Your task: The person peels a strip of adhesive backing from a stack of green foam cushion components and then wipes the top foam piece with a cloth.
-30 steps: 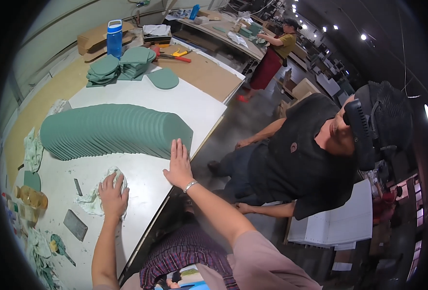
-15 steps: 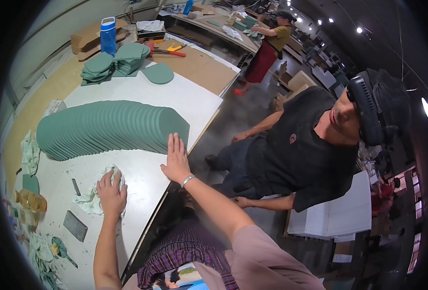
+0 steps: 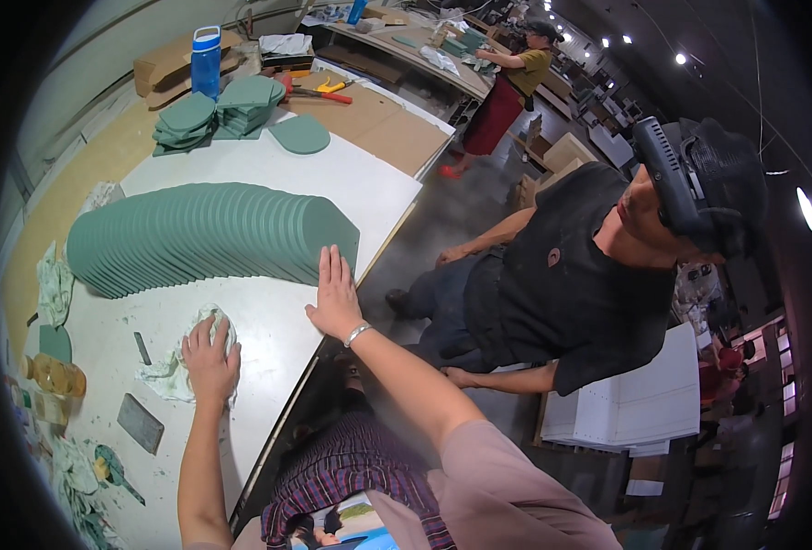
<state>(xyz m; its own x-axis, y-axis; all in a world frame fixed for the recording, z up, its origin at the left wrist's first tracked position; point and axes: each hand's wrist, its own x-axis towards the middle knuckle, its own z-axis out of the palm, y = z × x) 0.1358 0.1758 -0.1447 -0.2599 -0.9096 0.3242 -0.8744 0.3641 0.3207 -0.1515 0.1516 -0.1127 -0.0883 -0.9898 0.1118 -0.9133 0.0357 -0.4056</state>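
A long row of green round-ended panels (image 3: 195, 234) leans in an overlapping line across the white tabletop. Flat against the lower edge of its right end panel lies my right hand (image 3: 334, 298), fingers extended and nothing gripped. My left hand (image 3: 209, 362) rests on a crumpled white cloth (image 3: 175, 378) stained green, its fingers spread over the top. Left of that cloth are a thin dark strip (image 3: 142, 348) and a grey rectangular block (image 3: 141, 423), both lying on the table.
Behind the row stand stacked green panels (image 3: 245, 105), a single panel (image 3: 300, 135), a blue bottle (image 3: 205, 69) and red-handled pliers (image 3: 321, 94). A jar (image 3: 60, 376) and rags (image 3: 71, 477) line the left side. A person in black (image 3: 571, 275) stands close by the table's right edge.
Both my hands keep their places on the cloth and the end panel. The nearby person's head has shifted slightly to the left, and the view has moved a little.
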